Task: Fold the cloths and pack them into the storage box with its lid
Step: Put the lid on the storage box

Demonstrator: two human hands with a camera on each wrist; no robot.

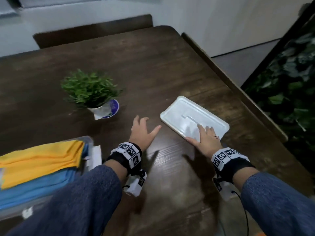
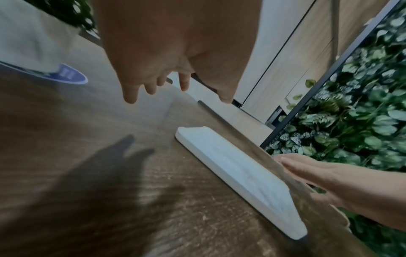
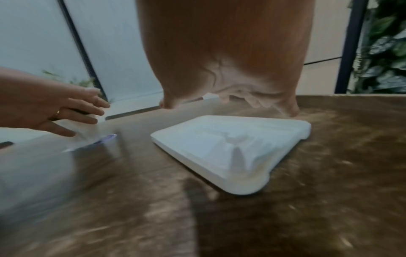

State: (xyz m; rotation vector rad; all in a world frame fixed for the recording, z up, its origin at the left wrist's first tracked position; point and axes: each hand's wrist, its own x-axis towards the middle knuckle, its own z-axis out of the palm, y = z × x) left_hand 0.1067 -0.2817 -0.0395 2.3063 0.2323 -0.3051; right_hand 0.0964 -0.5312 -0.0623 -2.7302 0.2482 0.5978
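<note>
The white lid (image 1: 194, 119) lies flat on the dark wooden table (image 1: 144, 68), right of centre. My right hand (image 1: 203, 132) is spread over the lid's near end with straight fingers; contact cannot be told. In the right wrist view the right hand (image 3: 230, 101) hangs above the lid (image 3: 228, 149). My left hand (image 1: 146, 124) is open above bare table, just left of the lid, holding nothing. At lower left, the clear storage box (image 1: 89, 139) holds a folded yellow cloth (image 1: 42, 159) on top of folded blue cloth (image 1: 34, 186).
A small potted plant (image 1: 90, 89) in a white pot stands on a purple saucer (image 1: 114, 106) behind my left hand. The table's right edge (image 1: 238, 92) runs close past the lid. A wall of green leaves (image 1: 293, 82) stands beyond it. A chair back (image 1: 93, 31) sits at the far side.
</note>
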